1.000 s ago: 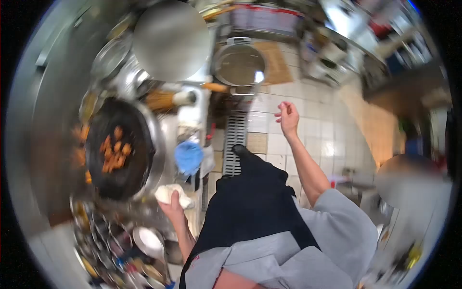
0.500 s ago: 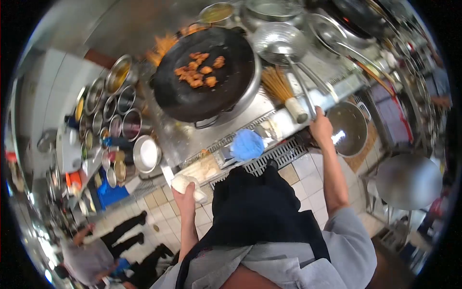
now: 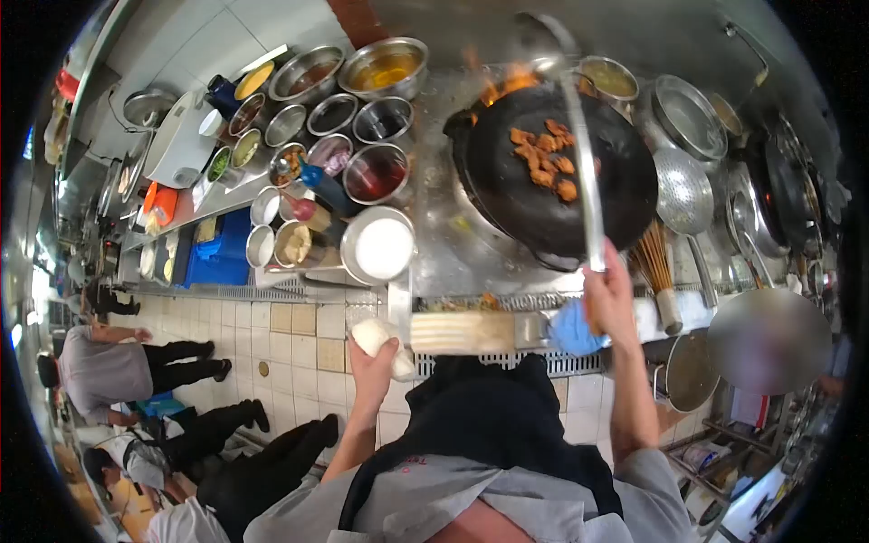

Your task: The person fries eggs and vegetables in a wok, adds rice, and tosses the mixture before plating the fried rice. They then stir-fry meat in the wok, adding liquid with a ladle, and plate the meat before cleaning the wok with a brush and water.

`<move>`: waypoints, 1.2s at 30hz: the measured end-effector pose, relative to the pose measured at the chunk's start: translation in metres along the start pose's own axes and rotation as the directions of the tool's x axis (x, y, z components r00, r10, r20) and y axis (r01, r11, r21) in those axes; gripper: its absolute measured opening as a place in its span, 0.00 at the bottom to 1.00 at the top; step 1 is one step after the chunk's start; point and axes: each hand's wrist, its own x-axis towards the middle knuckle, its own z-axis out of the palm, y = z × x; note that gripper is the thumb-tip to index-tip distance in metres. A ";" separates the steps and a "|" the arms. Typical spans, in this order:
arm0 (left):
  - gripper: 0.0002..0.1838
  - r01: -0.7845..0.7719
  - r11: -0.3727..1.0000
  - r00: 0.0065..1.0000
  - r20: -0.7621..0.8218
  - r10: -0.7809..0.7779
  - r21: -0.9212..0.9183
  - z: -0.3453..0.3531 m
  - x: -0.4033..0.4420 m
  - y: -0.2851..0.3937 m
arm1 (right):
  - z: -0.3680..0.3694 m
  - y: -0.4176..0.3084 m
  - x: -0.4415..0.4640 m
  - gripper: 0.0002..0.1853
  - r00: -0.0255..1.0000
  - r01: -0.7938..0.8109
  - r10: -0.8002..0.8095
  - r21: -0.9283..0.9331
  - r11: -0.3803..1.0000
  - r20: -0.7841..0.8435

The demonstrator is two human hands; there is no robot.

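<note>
My right hand (image 3: 608, 294) is closed around the handle of a long metal ladle (image 3: 587, 172). The ladle stretches over a black wok (image 3: 489, 181), its bowl end near the far rim. Browned fried pieces (image 3: 543, 163) lie in the wok, and flames (image 3: 511, 80) rise behind it. In my left hand (image 3: 369, 371) is a folded white cloth (image 3: 373, 337), gripped in front of the counter, below a metal bowl of white contents (image 3: 382, 249). A blue cloth (image 3: 572, 328) lies on the counter's front edge, beside my right hand.
Several metal bowls of ingredients (image 3: 376, 174) crowd the left side. A perforated skimmer (image 3: 685, 192) and a bamboo brush (image 3: 659, 271) lie right of the wok. A large pot (image 3: 692, 373) stands lower right. Other people (image 3: 109, 366) stand at left.
The view has turned left, so the wok appears further right. My right hand has brought the ladle from over the skimmer to over the wok. My left hand still holds the white cloth.
</note>
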 end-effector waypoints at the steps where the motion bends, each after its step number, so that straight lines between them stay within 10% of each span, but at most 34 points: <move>1: 0.23 0.021 1.000 1.000 -0.003 -0.021 -0.006 -0.013 0.013 0.005 | 0.043 -0.012 0.014 0.32 0.998 -0.007 0.004 0.035 0.999 0.063; 6: 0.23 0.044 0.999 0.998 -0.055 -0.044 -0.001 -0.086 0.073 0.008 | 0.210 -0.032 0.135 0.20 0.962 0.034 -0.041 0.031 0.999 0.269; 11: 0.23 0.026 0.997 0.983 -0.177 -0.039 -0.077 -0.157 0.097 -0.005 | 0.298 -0.053 0.253 0.11 0.955 0.051 0.094 -0.470 0.881 0.281; 17: 0.23 0.103 0.985 0.955 -0.264 -0.137 -0.140 -0.203 0.108 -0.029 | 0.294 -0.067 0.248 0.06 0.925 -0.294 0.274 0.040 0.955 0.262; 22: 0.20 0.127 0.972 0.962 -0.216 -0.169 -0.196 -0.205 0.124 -0.029 | 0.222 -0.030 0.139 0.22 0.899 -0.417 0.016 0.847 0.331 0.437; 24: 0.19 0.122 0.974 0.970 -0.185 -0.157 -0.189 -0.200 0.137 -0.028 | 0.197 -0.029 0.077 0.21 0.957 -0.288 0.086 0.884 0.369 0.276; 26: 0.18 0.110 0.978 0.978 -0.157 -0.138 -0.177 -0.196 0.149 -0.031 | 0.189 -0.046 0.026 0.27 0.947 -0.186 0.260 0.334 0.924 -0.191; 29: 0.18 0.099 0.978 0.977 -0.167 -0.130 -0.182 -0.188 0.164 -0.027 | 0.135 -0.034 -0.015 0.32 0.921 -0.302 0.200 -0.289 0.908 -0.333; 33: 0.18 0.105 0.976 0.982 -0.137 -0.132 -0.191 -0.183 0.170 -0.021 | 0.162 -0.041 -0.025 0.32 0.947 -0.259 0.110 -0.516 0.817 -0.302; 36: 0.18 0.121 0.973 0.979 -0.136 -0.149 -0.196 -0.186 0.161 -0.025 | 0.189 -0.063 -0.028 0.32 0.948 -0.282 0.251 -0.149 0.948 -0.194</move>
